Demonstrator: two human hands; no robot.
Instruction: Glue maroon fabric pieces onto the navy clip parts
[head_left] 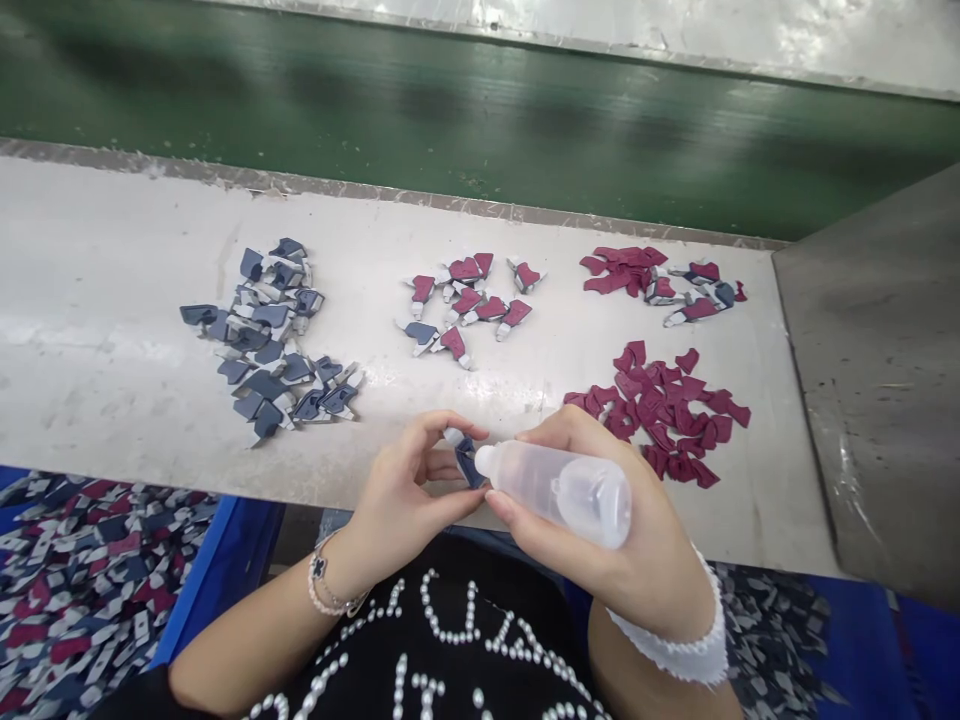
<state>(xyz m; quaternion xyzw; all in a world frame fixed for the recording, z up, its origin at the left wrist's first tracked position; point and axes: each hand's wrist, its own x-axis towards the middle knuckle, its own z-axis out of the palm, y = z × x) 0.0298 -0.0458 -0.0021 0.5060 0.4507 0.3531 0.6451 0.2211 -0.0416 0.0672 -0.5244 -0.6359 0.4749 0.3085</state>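
Note:
Between the thumb and fingers of my left hand (409,495) is a small dark blue and grey moulded part (468,462). My right hand (622,530) is wrapped round a translucent squeeze bottle (559,488) with clear liquid inside. The bottle lies tilted, its white tip at the blue part; whether they touch, I cannot tell. Beyond my hands, a cluster of maroon-topped grey parts (466,300) lies on the pale worktop (375,270). Loose maroon pieces (675,410) are spread near my right hand.
A heap of blue and grey parts (274,350) lies at the left. More maroon pieces (622,268) sit at the back right beside several assembled parts (701,300). Blue bins of parts (82,590) stand below the front edge. A green wall (465,120) and metal panel (885,390) bound the worktop.

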